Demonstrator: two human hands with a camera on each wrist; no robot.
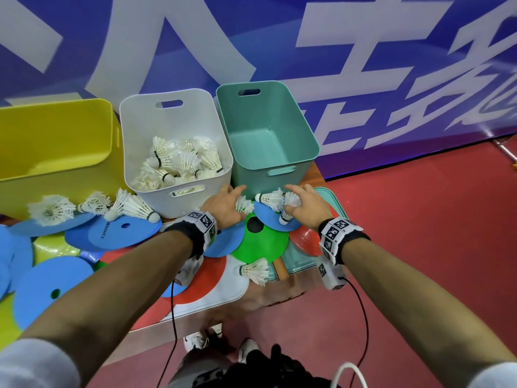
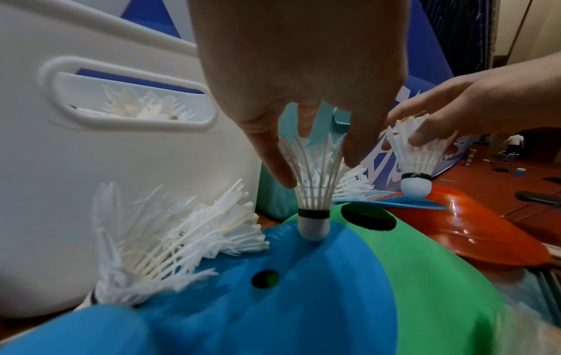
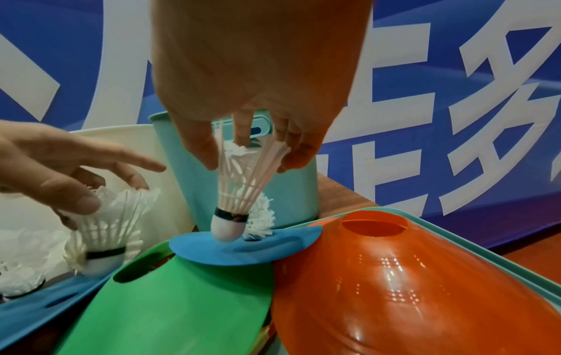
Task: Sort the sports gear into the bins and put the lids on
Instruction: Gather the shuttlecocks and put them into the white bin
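Both bare forearms reach forward from the bottom of the head view, palms down, each wrist wrapped in a black band with printed marker tags. The left hand (image 1: 223,204) hangs over a flat blue disc marker (image 2: 273,288), its thumb and fingers curled down round the skirt of a white feathered shuttlecock (image 2: 314,192) that stands cork-down with its tip touching the disc. The right hand (image 1: 306,204) is posed the same way just beside it, fingertips pinching the feather rim of a second white feathered shuttlecock (image 3: 240,192), tilted slightly, whose white cork meets a smaller blue flat disc (image 3: 246,247). That disc lies on top of a green plastic cone marker (image 3: 188,300) and an orange plastic cone marker (image 3: 394,276).

Behind the hands stand three open plastic bins in a row: a yellow bin (image 1: 56,141) on the left, a white bin with slot handles (image 1: 173,113) in the middle, partly filled with a heap of shuttlecocks (image 1: 179,163), and a teal bin (image 1: 268,121) on the right. A third loose shuttlecock (image 1: 270,197) lies on its side between the two hands. More shuttlecocks (image 1: 92,207) lie on blue discs in front of the yellow bin, and another one (image 1: 256,271) rests near a teal lid (image 1: 330,197) under the cones. A white lid (image 1: 223,287) lies flat beneath the near discs
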